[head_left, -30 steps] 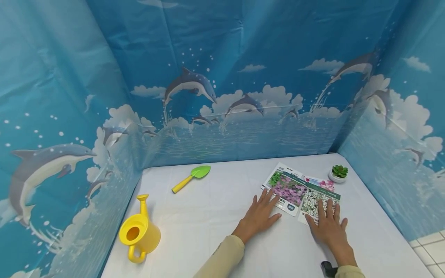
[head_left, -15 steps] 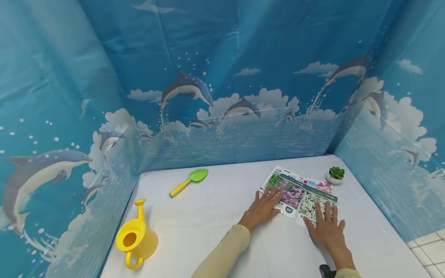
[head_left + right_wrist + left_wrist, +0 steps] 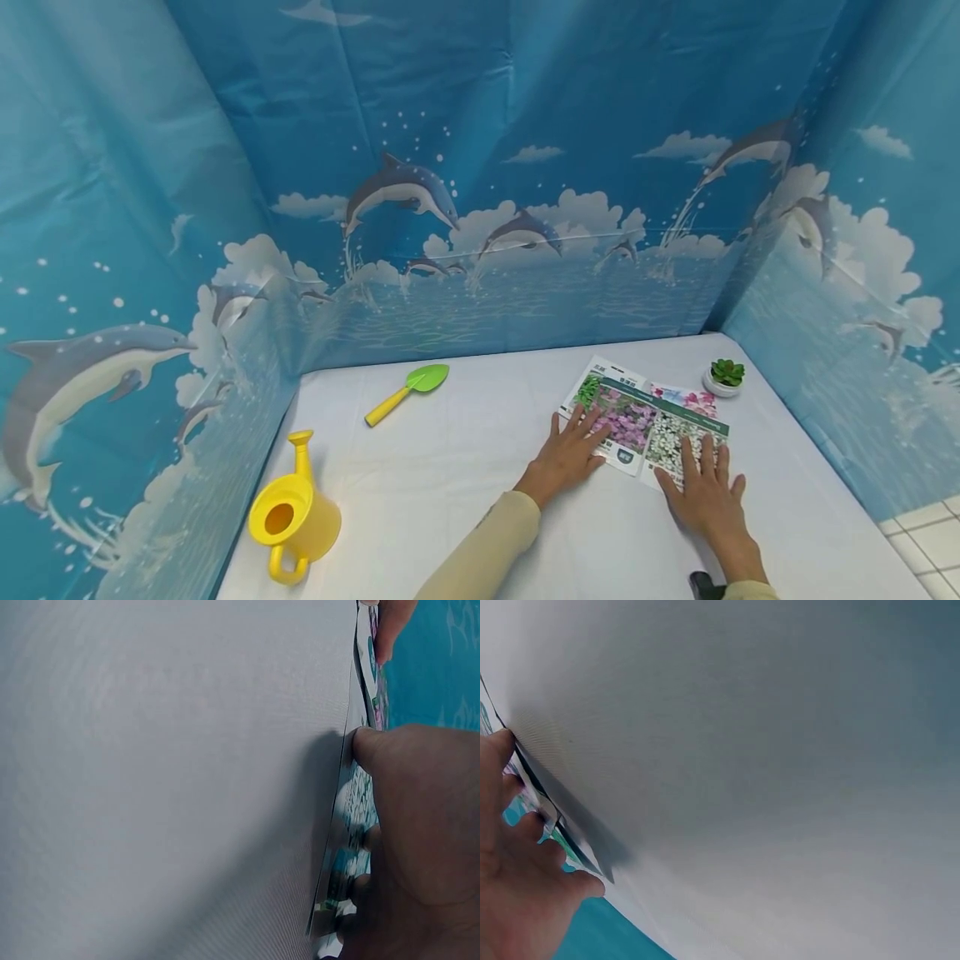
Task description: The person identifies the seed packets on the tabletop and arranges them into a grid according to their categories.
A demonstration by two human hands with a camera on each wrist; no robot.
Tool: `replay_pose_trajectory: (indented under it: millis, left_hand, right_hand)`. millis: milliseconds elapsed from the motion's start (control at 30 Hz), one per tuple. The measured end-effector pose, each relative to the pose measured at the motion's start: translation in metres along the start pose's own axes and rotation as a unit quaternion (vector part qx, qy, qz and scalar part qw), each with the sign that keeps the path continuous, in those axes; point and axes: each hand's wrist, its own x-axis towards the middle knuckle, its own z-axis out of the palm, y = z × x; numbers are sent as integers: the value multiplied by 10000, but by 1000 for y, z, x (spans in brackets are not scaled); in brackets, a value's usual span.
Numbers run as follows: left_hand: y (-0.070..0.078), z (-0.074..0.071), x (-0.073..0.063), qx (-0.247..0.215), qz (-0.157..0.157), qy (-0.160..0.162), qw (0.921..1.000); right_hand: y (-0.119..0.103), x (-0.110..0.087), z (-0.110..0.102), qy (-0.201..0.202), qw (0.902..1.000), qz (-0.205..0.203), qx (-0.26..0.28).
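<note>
Several flat flower seed packets lie overlapping on the right of the table in the head view. My left hand (image 3: 564,458) rests with spread fingers on the near left edge of the pink-flowered packet (image 3: 630,419). My right hand (image 3: 707,500) lies on the white-flowered packet (image 3: 666,442), fingers spread and thumb at its near edge. Behind these are a white-edged packet with green leaves (image 3: 609,370) and a pink-and-red-flowered one (image 3: 696,402), both partly covered. In the left wrist view, the left hand (image 3: 525,892) touches a packet edge; the right wrist view shows the right hand (image 3: 427,825) likewise.
A small potted succulent (image 3: 724,377) stands at the back right. On the left are a yellow watering can (image 3: 318,525) and, farther back, a green trowel with a yellow handle (image 3: 408,393). Blue dolphin-printed curtains (image 3: 480,308) border the white table (image 3: 427,475).
The head view has shifted slightly. My left hand has slid a little farther over the packets, its forearm coming right and forward. The right hand has stayed in place on its packet.
</note>
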Motion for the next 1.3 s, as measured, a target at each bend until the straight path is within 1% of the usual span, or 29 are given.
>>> replay_pose_trajectory:
  millis: [200,500,733,933,1067,1167,1300]
  left_hand:
    - [3,2,-3,323,-5,20,9995]
    - [5,5,-17,205,154,38,9997]
    - [5,7,-25,366,175,97,9991]
    - [4,5,-32,483,325,187,9981]
    - [2,3,-36,350,347,107,9987]
    - [1,2,-38,213,353,28,9991]
    - [0,0,-41,201,379,11,9991]
  right_hand:
    - [2,0,2,12,10000,-18,20]
    - [3,0,1,108,9999,-38,59]
    - [1,0,-1,4,10000,-4,9]
    - [2,1,4,44,10000,-24,9]
    - [2,2,5,43,10000,-12,-7]
    - [2,3,4,-62,9999,73,-32]
    - [2,3,2,-178,9997,131,-53]
